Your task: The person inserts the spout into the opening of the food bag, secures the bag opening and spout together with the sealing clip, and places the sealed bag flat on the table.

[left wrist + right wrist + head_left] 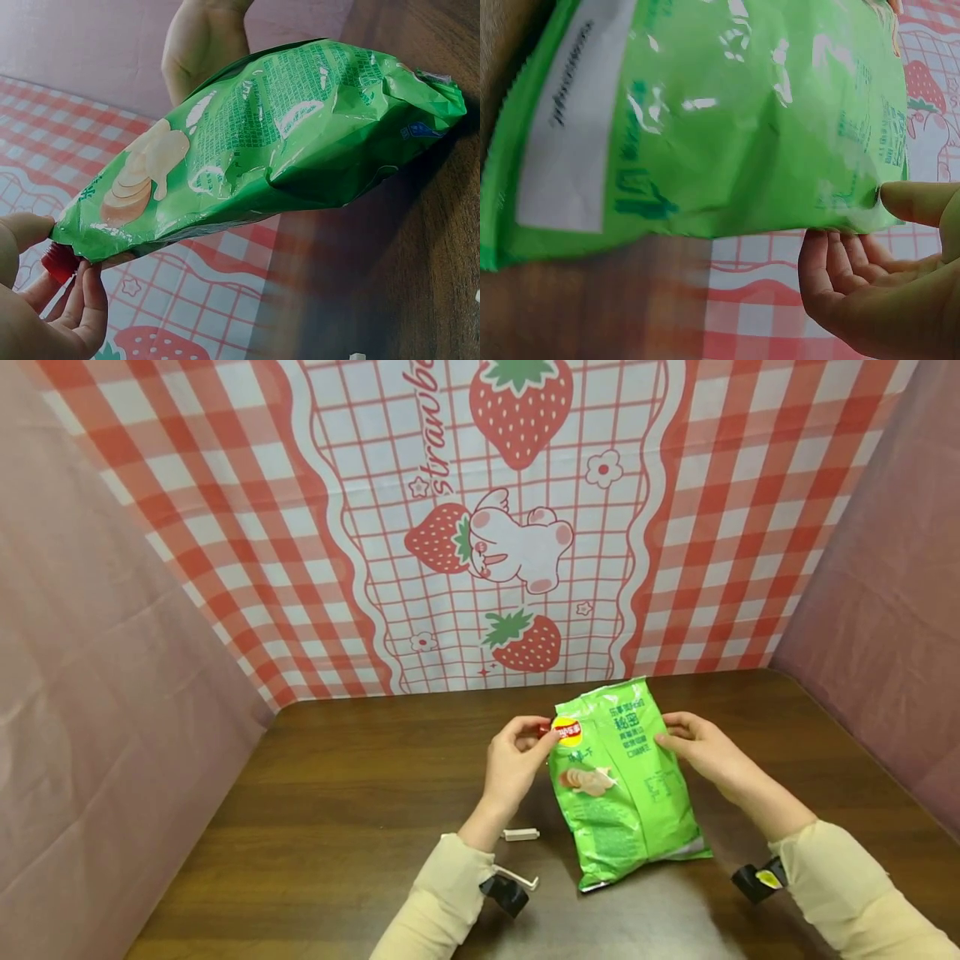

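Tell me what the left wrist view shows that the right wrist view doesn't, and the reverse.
Only the left wrist view: a small red item between the thumb and fingers of the left hand, and plain pinkish cloth in the background.

Only the right wrist view: the white panel with dark printing near one end of the bag, and the thumb of the right hand pressing the bag's edge.

Both: the green bag, the red-and-white strawberry cloth and the brown table.
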{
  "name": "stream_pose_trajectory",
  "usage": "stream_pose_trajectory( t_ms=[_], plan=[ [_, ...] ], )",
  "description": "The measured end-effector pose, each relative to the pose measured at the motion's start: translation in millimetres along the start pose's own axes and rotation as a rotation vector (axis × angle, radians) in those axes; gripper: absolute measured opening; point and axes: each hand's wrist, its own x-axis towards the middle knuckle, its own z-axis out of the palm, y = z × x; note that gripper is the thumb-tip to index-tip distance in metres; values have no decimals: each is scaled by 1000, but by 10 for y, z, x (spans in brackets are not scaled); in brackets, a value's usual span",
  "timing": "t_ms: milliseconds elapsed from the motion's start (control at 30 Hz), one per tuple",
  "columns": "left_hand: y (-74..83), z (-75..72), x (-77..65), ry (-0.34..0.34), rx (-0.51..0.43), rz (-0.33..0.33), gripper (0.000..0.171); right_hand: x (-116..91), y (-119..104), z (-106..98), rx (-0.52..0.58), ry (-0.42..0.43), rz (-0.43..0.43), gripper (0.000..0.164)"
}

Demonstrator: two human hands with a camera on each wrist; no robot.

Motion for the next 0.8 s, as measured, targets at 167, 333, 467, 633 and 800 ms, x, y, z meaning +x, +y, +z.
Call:
stream_pose_trajectory(
  t_ms=[167, 333, 467, 633, 800],
  plan=[
    [11, 3, -8, 1, 3, -1, 23, 33, -87, -38, -28, 36, -32, 55],
    [15, 4, -10, 1, 4, -1, 23, 73, -191, -66, -104, 84, -49, 55],
    [18, -1, -9, -3, 5, 5, 23, 120, -278, -86, -192, 129, -78, 59],
    [19, -7, -10, -8, 8, 12, 24, 173, -363, -90, -272, 143, -122, 63],
    [22, -9, -11, -12, 16, 15, 25, 204, -411, -74, -297, 146, -157, 63]
  ],
)
